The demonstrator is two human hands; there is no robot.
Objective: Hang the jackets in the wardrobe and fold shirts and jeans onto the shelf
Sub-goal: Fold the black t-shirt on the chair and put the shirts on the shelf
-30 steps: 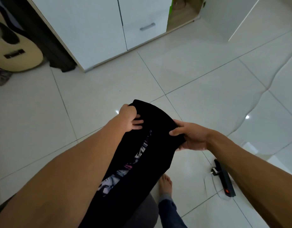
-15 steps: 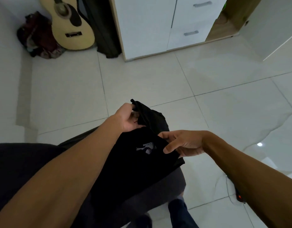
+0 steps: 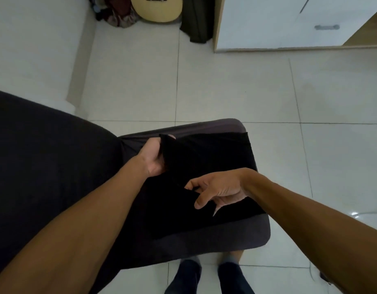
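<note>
Your left hand point(image 3: 154, 156) grips the top left edge of the black shirt point(image 3: 206, 166), fingers curled round the cloth. Your right hand point(image 3: 217, 193) sits lower on the shirt — its fingers are bent and seem to pinch a fold, but the cloth is so dark you cannot be sure. The shirt lies spread on the dark grey cushion point(image 3: 236, 236), between your two hands. Its folds are hard to see — all black.
</note>
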